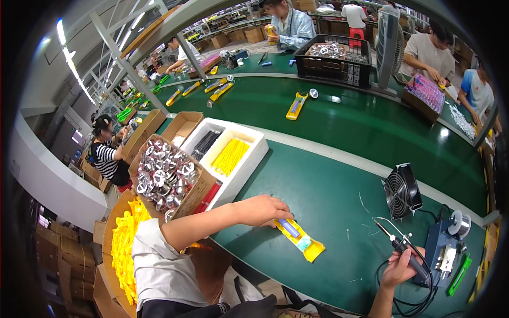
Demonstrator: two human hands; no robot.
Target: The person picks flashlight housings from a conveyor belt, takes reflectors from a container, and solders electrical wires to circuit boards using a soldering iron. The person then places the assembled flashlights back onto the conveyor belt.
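- Head view: my left hand (265, 208) lies flat on the green table (328, 212), fingers pressed down on the near end of a yellow holder (300, 240) — pinning it, not clenched round it.
- The holder carries a blue-grey cylinder (290, 228) in its trough. Its long axis runs diagonally, from under my left fingertips toward the lower right, so the free end points at my right hand.
- My right hand (401, 266) is closed round the handle of a soldering iron (395, 239), tip up and angled toward the upper left, clear of the table.
- Key relation: the holder sits between the two hands, touching the left and apart from the iron tip — the left hand is the nearer by far.
- Beside the right hand: a blue stand (444, 247) with a solder reel (460, 222), and a small black fan (403, 191) behind.
- Left of my arm: a cardboard box of shiny round parts (165, 177) and a white tray (249, 153) with yellow and dark strips.
- Other people work along the far benches.
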